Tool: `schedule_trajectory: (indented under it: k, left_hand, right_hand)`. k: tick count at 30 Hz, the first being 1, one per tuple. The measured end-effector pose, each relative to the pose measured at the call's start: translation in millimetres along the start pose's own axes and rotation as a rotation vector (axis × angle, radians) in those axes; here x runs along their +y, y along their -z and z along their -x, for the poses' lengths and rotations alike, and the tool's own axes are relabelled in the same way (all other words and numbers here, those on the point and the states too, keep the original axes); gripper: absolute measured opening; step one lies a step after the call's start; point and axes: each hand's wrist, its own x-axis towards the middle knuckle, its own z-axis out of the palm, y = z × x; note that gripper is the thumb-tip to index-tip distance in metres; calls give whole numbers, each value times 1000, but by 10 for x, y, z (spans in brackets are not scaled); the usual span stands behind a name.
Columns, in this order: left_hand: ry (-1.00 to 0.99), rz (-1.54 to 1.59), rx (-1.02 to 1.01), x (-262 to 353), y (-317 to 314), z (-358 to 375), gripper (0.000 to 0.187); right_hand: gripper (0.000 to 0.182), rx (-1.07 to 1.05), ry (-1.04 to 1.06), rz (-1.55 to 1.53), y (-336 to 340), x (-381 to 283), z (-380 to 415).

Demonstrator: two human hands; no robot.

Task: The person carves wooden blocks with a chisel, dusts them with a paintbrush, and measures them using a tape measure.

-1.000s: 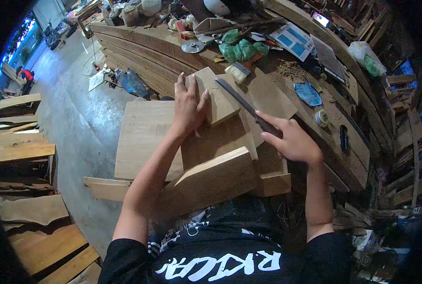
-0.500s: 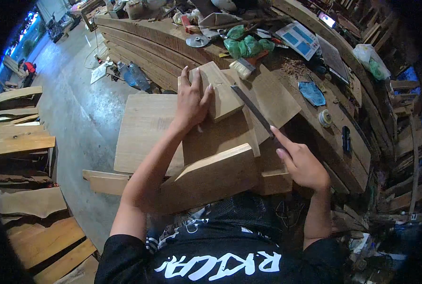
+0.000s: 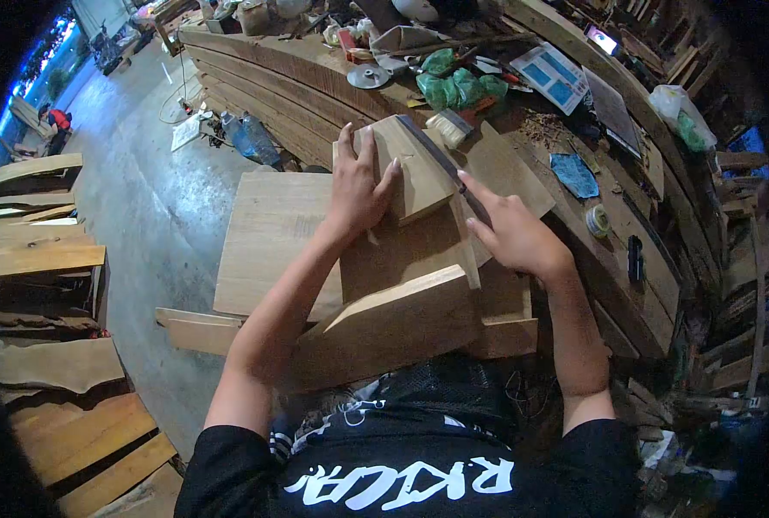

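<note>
A thick pale wooden block (image 3: pixel 415 177) lies tilted on stacked wood pieces in front of me. My left hand (image 3: pixel 363 186) holds its left side, thumb across the top face and fingers along the far left edge. In my right hand (image 3: pixel 523 233) is a long, dark, flat file (image 3: pixel 432 148), with the index finger stretched along it. The file lies against the block's upper right edge. Below the block, a thick board (image 3: pixel 393 324) stands on edge near my body. A wide flat board (image 3: pixel 272 233) sits to the left, partly behind my left forearm.
A brush (image 3: pixel 450 128) and a green plastic bag (image 3: pixel 462 88) lie on the timber stack (image 3: pixel 272 65) beyond the block. A tape roll (image 3: pixel 597 221) is at right. Planks (image 3: pixel 48 250) line the left side. A person in red (image 3: pixel 59 119) is far left.
My right hand has pushed the file forward and up to the left, so it now runs along the block's edge. My left hand keeps its hold on the block.
</note>
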Motion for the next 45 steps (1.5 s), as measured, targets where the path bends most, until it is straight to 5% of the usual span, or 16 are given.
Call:
schedule_trajectory:
  k: [15,27,33,39,43,45]
  left_hand:
    - [-12,-19,27,-23,-42,-6,73]
    - [-28,-16,20,-70,-63,-11,70]
    - [-146,63,-53,-84,16,-257,56]
    - [-4,390,181,445,474,-23,56]
    - [61,815,-90,947,866,490,58]
    - [275,1041,-214,962,850,668,55]
  right_hand:
    - [65,76,14,-76,-121,8,462]
    - [65,6,-173,-139,-48,-162,1175]
    - [58,53,-62,-272,103,-142,1287]
    - [55,251,-54,-531,92,-430,797]
    - [64,374,137,-635,-146,-709,292]
    - [70,447,279,-574,-269,-927,108]
